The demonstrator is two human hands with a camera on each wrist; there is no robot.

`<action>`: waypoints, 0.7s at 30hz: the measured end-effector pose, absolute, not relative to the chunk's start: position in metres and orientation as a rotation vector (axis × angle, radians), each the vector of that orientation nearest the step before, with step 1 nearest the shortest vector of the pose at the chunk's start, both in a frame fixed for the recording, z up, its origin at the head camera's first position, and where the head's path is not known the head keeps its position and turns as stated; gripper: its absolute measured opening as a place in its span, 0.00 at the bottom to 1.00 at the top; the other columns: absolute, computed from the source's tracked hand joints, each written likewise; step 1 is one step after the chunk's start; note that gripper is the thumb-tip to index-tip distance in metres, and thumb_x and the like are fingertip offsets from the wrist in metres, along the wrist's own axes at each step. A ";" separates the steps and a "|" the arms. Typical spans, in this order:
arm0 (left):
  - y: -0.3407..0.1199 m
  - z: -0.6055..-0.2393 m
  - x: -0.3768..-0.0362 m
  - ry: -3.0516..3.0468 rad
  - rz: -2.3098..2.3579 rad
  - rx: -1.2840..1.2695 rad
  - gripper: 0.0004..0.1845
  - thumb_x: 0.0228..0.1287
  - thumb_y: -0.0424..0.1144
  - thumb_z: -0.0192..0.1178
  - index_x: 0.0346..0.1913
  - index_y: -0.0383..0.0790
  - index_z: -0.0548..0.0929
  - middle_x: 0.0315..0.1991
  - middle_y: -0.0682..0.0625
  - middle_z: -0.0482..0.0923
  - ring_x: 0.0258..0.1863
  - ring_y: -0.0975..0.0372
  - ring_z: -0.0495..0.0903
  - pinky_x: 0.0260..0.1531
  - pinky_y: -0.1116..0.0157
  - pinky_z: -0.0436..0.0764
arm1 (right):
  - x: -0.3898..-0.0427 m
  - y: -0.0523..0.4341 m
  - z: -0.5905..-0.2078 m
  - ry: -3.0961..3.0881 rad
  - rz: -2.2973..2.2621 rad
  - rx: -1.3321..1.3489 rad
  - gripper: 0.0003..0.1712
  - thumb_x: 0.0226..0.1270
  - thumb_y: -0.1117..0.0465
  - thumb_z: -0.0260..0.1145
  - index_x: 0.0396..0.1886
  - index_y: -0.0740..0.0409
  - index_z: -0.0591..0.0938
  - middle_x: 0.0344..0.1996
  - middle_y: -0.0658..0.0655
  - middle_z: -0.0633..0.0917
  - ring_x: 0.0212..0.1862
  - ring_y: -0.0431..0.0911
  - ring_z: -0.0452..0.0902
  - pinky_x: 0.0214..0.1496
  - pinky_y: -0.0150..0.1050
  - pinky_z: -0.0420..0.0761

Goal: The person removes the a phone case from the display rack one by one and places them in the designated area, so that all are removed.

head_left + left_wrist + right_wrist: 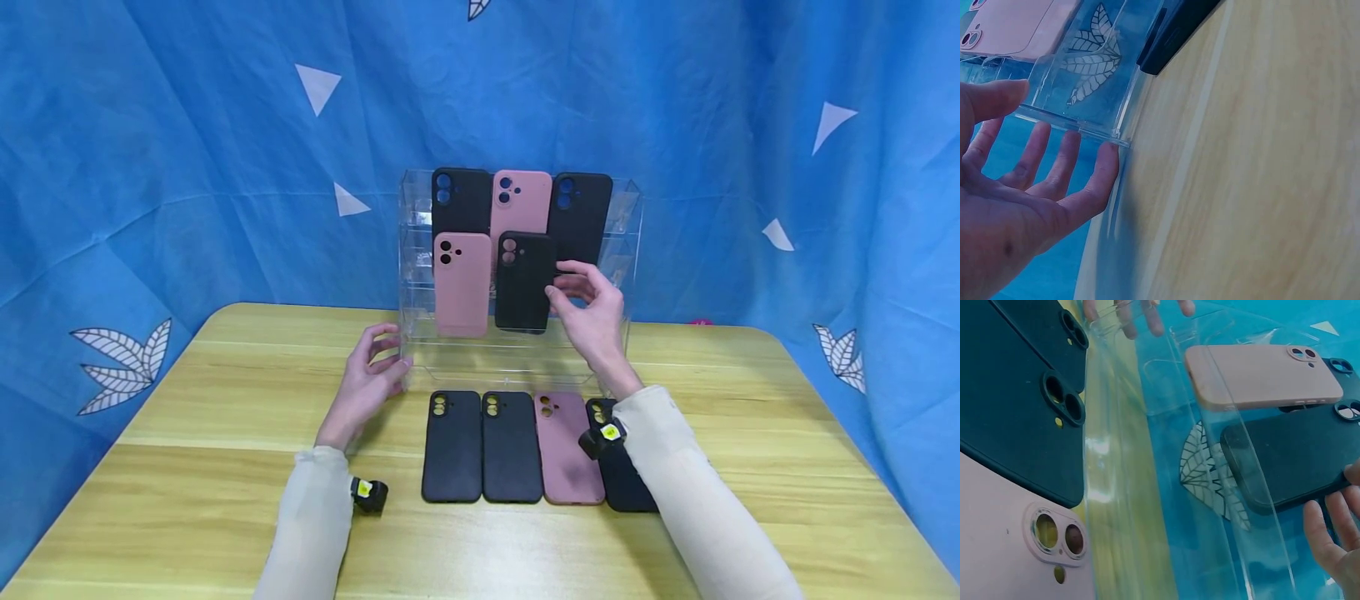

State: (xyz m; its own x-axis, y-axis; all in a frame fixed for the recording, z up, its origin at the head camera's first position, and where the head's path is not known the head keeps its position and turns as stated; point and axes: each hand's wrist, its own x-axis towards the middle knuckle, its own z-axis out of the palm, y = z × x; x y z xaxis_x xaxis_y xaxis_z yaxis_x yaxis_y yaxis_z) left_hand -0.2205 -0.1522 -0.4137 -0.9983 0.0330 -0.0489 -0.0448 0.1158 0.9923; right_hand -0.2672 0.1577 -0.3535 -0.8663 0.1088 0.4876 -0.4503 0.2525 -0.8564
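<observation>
The right hand (592,312) is raised at the clear stand (630,250), its fingers loosely curved and its fingertips (1329,519) touching the right edge of the black case (523,282) on the stand's lower tier. From the right wrist view the thumb looks to be at the case's edge too, so the hand seems to pinch it lightly, though the hold is partly out of frame. The black case stands upright, just beside a pink case (462,283) to its left on the same tier.

The left hand (369,379) rests low at the stand's front left corner. Its fingers (1100,178) are spread and nearly straight, tips against the bottom edge of the clear base, with the thumb lying on the top of the plastic; it steadies the stand rather than wrapping round it.

On the upper tier behind stand three more cases: black (459,200), pink (521,202) and black (579,217).

On the wooden surface (187,467), in front of the stand, four cases lie flat in a row, touching side by side: two black (452,446) (512,448), one pink (566,454), and another black one (626,487) partly hidden under the right forearm.
</observation>
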 end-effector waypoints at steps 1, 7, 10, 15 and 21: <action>-0.152 -0.414 -0.221 2.299 2.054 -0.012 0.28 0.73 0.32 0.58 0.72 0.53 0.65 0.71 0.43 0.66 0.69 0.46 0.73 0.50 0.52 0.85 | -0.267 0.158 -0.353 -2.072 1.641 0.316 0.18 0.67 0.68 0.70 0.56 0.60 0.83 0.44 0.66 0.87 0.38 0.35 0.83 0.37 0.27 0.86; -0.153 -0.414 -0.221 2.283 2.071 -0.012 0.29 0.73 0.31 0.58 0.72 0.51 0.64 0.72 0.42 0.66 0.70 0.46 0.73 0.52 0.51 0.85 | -0.266 0.162 -0.346 -2.024 1.613 0.363 0.18 0.67 0.69 0.71 0.56 0.61 0.84 0.43 0.67 0.86 0.37 0.35 0.83 0.37 0.26 0.86; -0.154 -0.413 -0.220 2.285 2.069 -0.018 0.29 0.73 0.31 0.58 0.73 0.51 0.64 0.73 0.42 0.65 0.70 0.45 0.72 0.53 0.50 0.85 | -0.265 0.163 -0.342 -2.007 1.616 0.376 0.18 0.66 0.70 0.71 0.55 0.62 0.83 0.42 0.67 0.86 0.36 0.36 0.83 0.36 0.26 0.86; -0.154 -0.413 -0.220 2.281 2.074 -0.023 0.30 0.73 0.31 0.59 0.73 0.50 0.64 0.73 0.41 0.65 0.71 0.44 0.71 0.55 0.49 0.84 | -0.261 0.165 -0.336 -2.006 1.625 0.373 0.19 0.66 0.71 0.71 0.56 0.63 0.83 0.42 0.67 0.86 0.35 0.35 0.83 0.36 0.26 0.86; -0.153 -0.412 -0.219 2.291 2.064 -0.014 0.30 0.73 0.32 0.59 0.73 0.50 0.64 0.73 0.42 0.65 0.71 0.44 0.71 0.55 0.48 0.84 | -0.255 0.170 -0.333 -2.039 1.593 0.363 0.19 0.67 0.68 0.70 0.58 0.62 0.83 0.41 0.63 0.86 0.38 0.33 0.82 0.41 0.23 0.84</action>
State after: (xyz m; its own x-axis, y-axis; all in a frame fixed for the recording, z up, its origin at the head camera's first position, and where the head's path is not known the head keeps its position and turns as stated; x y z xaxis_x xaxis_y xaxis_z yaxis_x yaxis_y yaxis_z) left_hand -0.2195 -0.1528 -0.4120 -0.9983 0.0322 -0.0492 -0.0456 0.1049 0.9934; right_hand -0.2546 0.1696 -0.3327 -0.8274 0.1056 0.5516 -0.5097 0.2713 -0.8165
